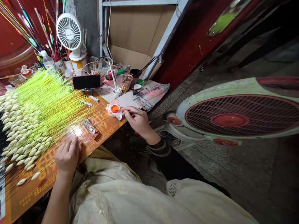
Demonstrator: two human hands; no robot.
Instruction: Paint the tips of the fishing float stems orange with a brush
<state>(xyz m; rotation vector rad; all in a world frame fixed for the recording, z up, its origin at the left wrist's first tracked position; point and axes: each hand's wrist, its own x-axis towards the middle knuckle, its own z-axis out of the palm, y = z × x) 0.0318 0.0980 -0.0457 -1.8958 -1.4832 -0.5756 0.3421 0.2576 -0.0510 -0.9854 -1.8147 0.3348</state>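
My right hand (137,123) grips a thin paintbrush (133,112). The brush tip reaches into a small cup of orange paint (115,108), which is wrapped in crumpled white tissue (119,115). Over the table's near edge rests my left hand (67,154), its fingers curled and pressed together; whatever may be between them is hidden or too thin to name. Left of it lies a large bundle of fishing floats with pale bodies (25,137) and fine yellow-green stems (58,99). A paint-stained block (91,129) sits between my hands.
Behind the cup, a phone (87,82) leans on a stand, near a small white fan (69,32), a bottle (48,60) and paint pots (126,82). To the right, a large floor fan (230,119) stands close to my right arm.
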